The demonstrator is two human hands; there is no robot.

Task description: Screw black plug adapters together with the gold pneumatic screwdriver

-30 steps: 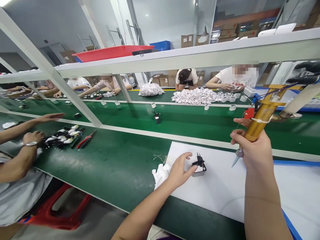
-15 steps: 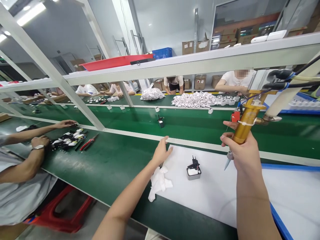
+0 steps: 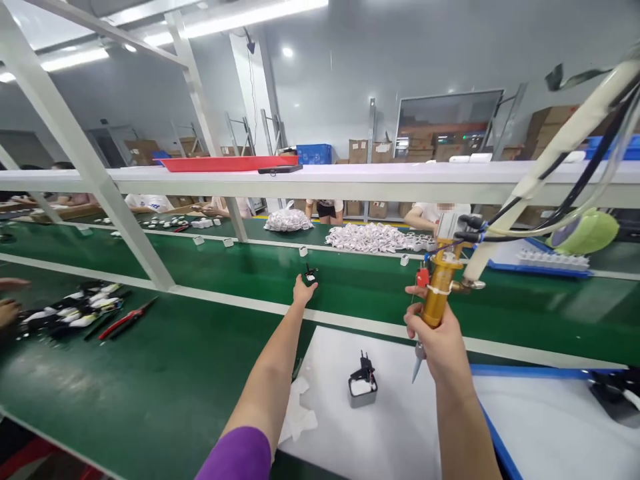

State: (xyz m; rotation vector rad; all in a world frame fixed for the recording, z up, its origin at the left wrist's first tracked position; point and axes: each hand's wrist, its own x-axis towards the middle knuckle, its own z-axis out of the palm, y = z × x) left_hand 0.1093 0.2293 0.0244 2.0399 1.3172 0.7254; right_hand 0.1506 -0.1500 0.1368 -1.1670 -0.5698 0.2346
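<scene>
My left hand is stretched far out over the green conveyor belt. Its fingertips are at a small black plug part lying on the belt; I cannot tell whether they touch it. My right hand grips a gold dispensing tool upright, with its pointed nozzle aimed down and hoses running off to the upper right. Below the nozzle and to its left, a small grey charger housing with a black plug piece on top stands on the white mat. A white cloth lies at the mat's left edge.
A white frame shelf crosses above the belt, with a red tray on it. Red-handled pliers and several black-and-white parts lie on the left, near another person's hands. A pile of white chargers lies across the belt, where other people work.
My left hand has left the charger housing and reached forward across the mat to the black part on the belt. The camera has tilted up. My right hand still holds the tool.
</scene>
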